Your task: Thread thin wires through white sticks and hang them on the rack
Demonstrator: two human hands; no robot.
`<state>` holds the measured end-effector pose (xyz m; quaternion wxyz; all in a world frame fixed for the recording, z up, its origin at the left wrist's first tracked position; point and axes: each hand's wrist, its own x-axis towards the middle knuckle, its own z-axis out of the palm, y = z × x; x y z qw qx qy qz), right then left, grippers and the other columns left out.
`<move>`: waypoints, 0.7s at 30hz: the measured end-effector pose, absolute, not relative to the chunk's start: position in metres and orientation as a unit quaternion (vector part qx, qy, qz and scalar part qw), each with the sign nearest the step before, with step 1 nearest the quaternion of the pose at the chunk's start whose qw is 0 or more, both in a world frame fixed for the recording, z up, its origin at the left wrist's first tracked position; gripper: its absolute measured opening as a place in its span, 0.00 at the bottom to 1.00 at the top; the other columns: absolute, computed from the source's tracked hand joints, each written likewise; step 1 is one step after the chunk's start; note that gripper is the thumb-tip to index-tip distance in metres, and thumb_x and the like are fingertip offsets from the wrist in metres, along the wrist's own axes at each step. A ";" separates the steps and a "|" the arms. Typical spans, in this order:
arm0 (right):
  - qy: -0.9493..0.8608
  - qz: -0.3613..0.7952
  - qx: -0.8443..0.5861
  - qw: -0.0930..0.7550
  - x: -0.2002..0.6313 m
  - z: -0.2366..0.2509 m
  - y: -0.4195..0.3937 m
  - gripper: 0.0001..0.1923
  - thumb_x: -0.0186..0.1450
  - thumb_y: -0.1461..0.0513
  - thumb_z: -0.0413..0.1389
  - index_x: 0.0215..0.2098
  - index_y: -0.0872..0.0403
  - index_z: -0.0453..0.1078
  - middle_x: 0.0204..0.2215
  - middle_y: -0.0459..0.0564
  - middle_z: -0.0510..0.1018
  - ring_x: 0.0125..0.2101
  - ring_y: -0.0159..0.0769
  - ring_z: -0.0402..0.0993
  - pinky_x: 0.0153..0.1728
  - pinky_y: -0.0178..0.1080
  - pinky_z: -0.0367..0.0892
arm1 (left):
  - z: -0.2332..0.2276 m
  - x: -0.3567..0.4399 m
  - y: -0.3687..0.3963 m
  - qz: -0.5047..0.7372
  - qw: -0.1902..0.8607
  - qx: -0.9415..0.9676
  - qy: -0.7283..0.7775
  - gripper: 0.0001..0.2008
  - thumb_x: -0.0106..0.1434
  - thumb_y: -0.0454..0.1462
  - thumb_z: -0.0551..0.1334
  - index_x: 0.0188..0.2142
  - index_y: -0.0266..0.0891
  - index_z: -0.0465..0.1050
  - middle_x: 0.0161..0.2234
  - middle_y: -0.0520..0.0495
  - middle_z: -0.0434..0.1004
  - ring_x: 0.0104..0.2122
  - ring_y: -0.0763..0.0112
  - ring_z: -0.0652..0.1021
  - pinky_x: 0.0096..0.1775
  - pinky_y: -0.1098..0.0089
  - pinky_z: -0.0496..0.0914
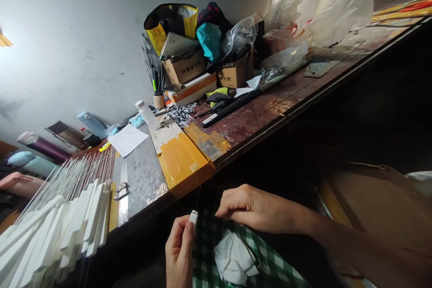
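The left hand (178, 252) is pinching a small white plastic cap (193, 217) on a thin dark rod (198, 194), pointing up toward the yellow-taped bench edge (184, 164). The right hand (253, 209), curled and apparently empty, is resting just right of the cap.

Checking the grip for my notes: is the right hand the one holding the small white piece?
No, the left hand pinches the small white piece upright, while the right hand rests beside it on the green checked cloth.
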<state>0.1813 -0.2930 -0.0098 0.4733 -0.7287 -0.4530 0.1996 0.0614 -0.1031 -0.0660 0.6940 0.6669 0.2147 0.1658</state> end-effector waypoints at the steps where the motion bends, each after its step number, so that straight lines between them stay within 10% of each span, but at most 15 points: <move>1: -0.442 0.218 -0.727 0.477 0.181 -0.010 -0.293 0.17 0.60 0.72 0.52 0.38 0.53 0.80 0.34 0.48 0.80 0.34 0.34 0.77 0.37 0.33 0.70 | -0.066 0.062 -0.105 0.181 0.691 0.666 0.214 0.17 0.55 0.49 0.67 0.32 0.37 0.77 0.24 0.52 0.67 0.24 0.73 0.65 0.26 0.75 0.61; 11: -0.246 0.403 -0.688 0.551 0.169 -0.024 -0.287 0.07 0.58 0.65 0.54 0.33 0.55 0.74 0.26 0.44 0.77 0.18 0.26 0.68 0.16 0.27 0.58 | -0.089 0.072 -0.111 0.420 0.564 0.678 0.214 0.16 0.51 0.45 0.72 0.32 0.40 0.70 0.35 0.51 0.70 0.33 0.72 0.72 0.36 0.75 0.67; 21: -0.405 -0.043 -0.851 0.332 0.270 -0.022 -0.286 0.15 0.65 0.71 0.48 0.40 0.54 0.75 0.38 0.51 0.78 0.39 0.36 0.75 0.44 0.36 0.68 | -0.088 0.072 -0.098 0.460 0.542 0.670 0.212 0.16 0.50 0.49 0.71 0.31 0.40 0.78 0.32 0.50 0.77 0.33 0.67 0.75 0.38 0.72 0.69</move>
